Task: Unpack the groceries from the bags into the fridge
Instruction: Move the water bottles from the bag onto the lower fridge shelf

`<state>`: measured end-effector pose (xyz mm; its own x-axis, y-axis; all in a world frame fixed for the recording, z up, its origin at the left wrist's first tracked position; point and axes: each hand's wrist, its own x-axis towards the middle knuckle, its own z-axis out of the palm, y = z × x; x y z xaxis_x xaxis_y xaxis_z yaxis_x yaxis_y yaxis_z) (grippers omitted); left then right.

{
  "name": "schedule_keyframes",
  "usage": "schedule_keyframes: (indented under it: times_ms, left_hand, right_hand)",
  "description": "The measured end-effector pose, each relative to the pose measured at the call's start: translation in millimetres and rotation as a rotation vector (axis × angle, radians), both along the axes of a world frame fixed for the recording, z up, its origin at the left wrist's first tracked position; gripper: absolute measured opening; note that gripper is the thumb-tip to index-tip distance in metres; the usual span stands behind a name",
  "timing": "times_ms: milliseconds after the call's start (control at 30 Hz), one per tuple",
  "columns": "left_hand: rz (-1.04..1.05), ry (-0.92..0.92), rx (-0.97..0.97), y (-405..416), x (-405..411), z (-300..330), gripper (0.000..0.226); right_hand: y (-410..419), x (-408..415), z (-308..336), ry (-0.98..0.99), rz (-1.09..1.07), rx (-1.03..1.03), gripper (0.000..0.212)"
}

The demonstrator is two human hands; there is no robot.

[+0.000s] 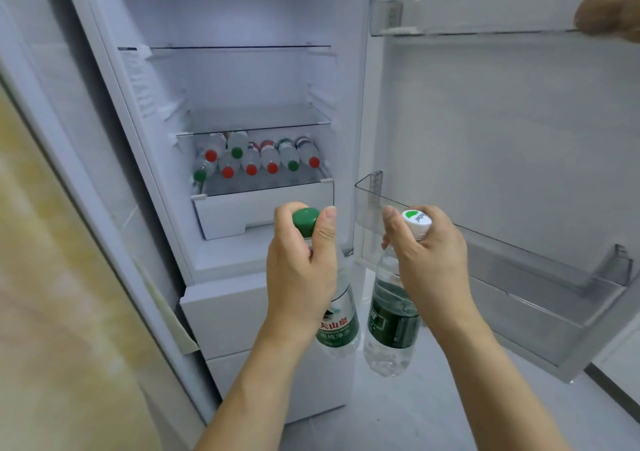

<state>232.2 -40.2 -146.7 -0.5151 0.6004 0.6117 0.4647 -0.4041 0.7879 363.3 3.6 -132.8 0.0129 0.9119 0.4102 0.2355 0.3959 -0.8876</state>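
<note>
I stand before an open fridge (pixel 242 86). My left hand (pixel 301 277) grips the neck of a water bottle with a green cap (pixel 341 329), hanging upright. My right hand (pixel 429 263) grips the neck of a second water bottle with a white cap (pixel 391 329). Both bottles hang side by side in front of the fridge's lower drawers. On the lowest glass shelf, several bottles (pixel 256 156) with red and green caps lie on their sides, caps facing me.
The fridge door stands open at the right, with a clear lower door bin (pixel 519 260) and an upper door bin (pixel 467 10). Another person's hand (pixel 613 10) rests on the door's top right edge. White drawers (pixel 228 315) sit below. A yellowish wall lies left.
</note>
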Motion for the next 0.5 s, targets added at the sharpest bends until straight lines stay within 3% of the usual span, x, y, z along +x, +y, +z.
schedule_keyframes:
  times_ms: [300, 500]
  left_hand:
    - [0.080, -0.200, -0.045, 51, -31, 14, 0.018]
    - [0.171, -0.304, -0.007, 79, -65, 14, 0.016]
  right_hand:
    - [62, -28, 10, 0.056, 0.146, -0.010, 0.035]
    - [98, -61, 8, 0.057, 0.218, -0.023, 0.023]
